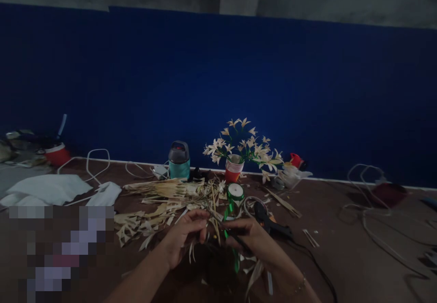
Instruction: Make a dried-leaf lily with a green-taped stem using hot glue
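My left hand (191, 230) is closed in a pinch over the table's front part; what sits between its fingers is too dark and small to name. Thin pale strips hang below it. My right hand (244, 234) is wrapped round a dark-handled tool (235, 240), perhaps scissors, whose tip points toward the left fingers. Just beyond both hands stands a spool of green ribbon (235, 191), and a loose length of ribbon (236, 262) shows between the hands. Dried pale husks (160, 191) lie heaped beyond my left hand. A black glue gun (273, 223) rests beyond my right hand.
Pale flowers (251, 146) on green stems stand in a red and white cup (232, 169) near the blue wall (218, 75). A teal container (179, 169) is left of it. White cloth-like pieces (51, 189) and a red pot (57, 155) lie farther left. Cables (372, 234) trail at right.
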The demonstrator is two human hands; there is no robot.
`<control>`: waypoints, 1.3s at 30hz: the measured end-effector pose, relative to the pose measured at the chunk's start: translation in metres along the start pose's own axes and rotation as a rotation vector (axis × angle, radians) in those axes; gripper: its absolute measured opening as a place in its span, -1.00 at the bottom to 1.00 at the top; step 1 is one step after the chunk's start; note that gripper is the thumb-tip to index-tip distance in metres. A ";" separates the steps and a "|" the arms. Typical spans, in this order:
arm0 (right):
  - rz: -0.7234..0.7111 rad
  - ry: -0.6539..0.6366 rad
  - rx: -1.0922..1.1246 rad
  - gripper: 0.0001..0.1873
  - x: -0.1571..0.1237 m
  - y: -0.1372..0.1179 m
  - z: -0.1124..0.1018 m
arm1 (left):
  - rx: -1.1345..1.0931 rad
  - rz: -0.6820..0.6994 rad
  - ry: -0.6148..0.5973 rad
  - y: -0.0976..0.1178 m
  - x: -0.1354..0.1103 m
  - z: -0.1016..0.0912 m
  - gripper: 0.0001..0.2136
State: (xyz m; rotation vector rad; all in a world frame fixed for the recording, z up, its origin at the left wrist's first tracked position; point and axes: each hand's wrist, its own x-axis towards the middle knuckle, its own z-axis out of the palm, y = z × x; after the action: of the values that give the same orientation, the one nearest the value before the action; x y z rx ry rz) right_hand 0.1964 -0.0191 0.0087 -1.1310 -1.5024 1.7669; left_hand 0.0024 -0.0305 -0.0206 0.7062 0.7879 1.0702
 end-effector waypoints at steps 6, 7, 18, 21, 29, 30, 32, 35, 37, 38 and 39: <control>0.055 -0.019 0.106 -0.67 -0.001 0.005 -0.004 | -0.012 -0.011 -0.028 -0.001 0.001 -0.002 -0.84; 0.061 -0.027 0.130 -0.68 -0.001 0.006 -0.004 | -0.011 -0.019 -0.031 0.000 0.001 -0.002 -0.83; 0.058 -0.095 0.301 -0.70 0.004 0.017 -0.005 | -0.015 -0.050 -0.025 -0.002 0.002 -0.008 -0.81; 0.056 -0.073 0.347 -0.72 0.007 0.018 0.001 | -0.034 -0.046 0.000 -0.001 0.003 -0.009 -0.79; -0.104 0.516 -0.272 -0.71 0.021 0.026 -0.006 | 0.006 -0.035 0.016 0.000 0.004 -0.003 -0.72; -0.121 0.552 -0.474 -0.73 0.021 0.028 -0.006 | 0.021 -0.030 0.020 0.000 0.003 -0.002 -0.72; -0.110 0.571 -0.809 -0.71 0.018 0.032 -0.001 | 0.076 -0.031 0.021 0.000 0.003 -0.001 -0.75; -0.084 0.486 -1.066 -0.67 0.012 0.035 0.008 | 0.166 -0.031 0.006 0.000 0.003 0.000 -0.77; -0.076 0.456 -1.108 -0.69 0.011 0.036 0.011 | 0.193 -0.015 -0.011 -0.002 0.003 0.001 -0.74; -0.061 0.444 -1.080 -0.70 0.012 0.037 0.010 | 0.197 -0.005 -0.020 -0.003 0.004 0.002 -0.73; -0.041 0.424 -1.026 -0.70 0.013 0.038 0.009 | 0.198 0.004 -0.029 -0.004 0.004 0.002 -0.72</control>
State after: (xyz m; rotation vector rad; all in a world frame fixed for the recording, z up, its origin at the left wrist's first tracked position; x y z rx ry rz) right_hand 0.1865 -0.0207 -0.0308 -1.7594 -2.1431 0.5629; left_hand 0.0073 -0.0283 -0.0231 0.8893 0.8758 0.9914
